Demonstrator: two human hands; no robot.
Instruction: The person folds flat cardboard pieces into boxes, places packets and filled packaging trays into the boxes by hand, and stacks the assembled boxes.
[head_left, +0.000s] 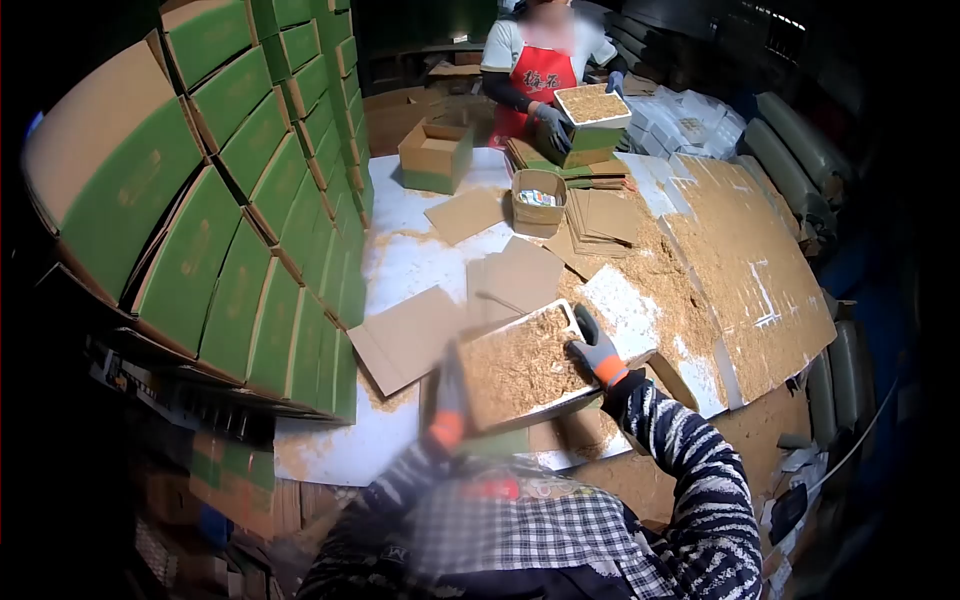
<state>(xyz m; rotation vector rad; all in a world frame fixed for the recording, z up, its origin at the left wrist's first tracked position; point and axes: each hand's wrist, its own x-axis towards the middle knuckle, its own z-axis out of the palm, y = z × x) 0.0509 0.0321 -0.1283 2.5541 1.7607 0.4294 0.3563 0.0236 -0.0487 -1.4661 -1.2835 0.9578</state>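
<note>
Evidently, from my remote seat, the white-rimmed box [545,411] over the bench [405,265] is sawdust-filled but not yet covered, my right hand [598,350] pinching its end, my left hand [447,395] too blurred to tell its grip, with green cartons [185,265] stacked alongside.

The left hand [450,385] is smeared by blur, so its fingers cannot be told from the side of the foam box [570,312]. Sawdust [525,360] hides whatever lies deeper in that box, and its underside is out of sight. The left part of the checked apron [520,530] is blurred too. Across the bench [400,260], the co-worker [545,70] is cut off at the head by the top edge, as are the stacked green cartons [250,170]. Print on the packets [537,198] is too small to read.
</note>
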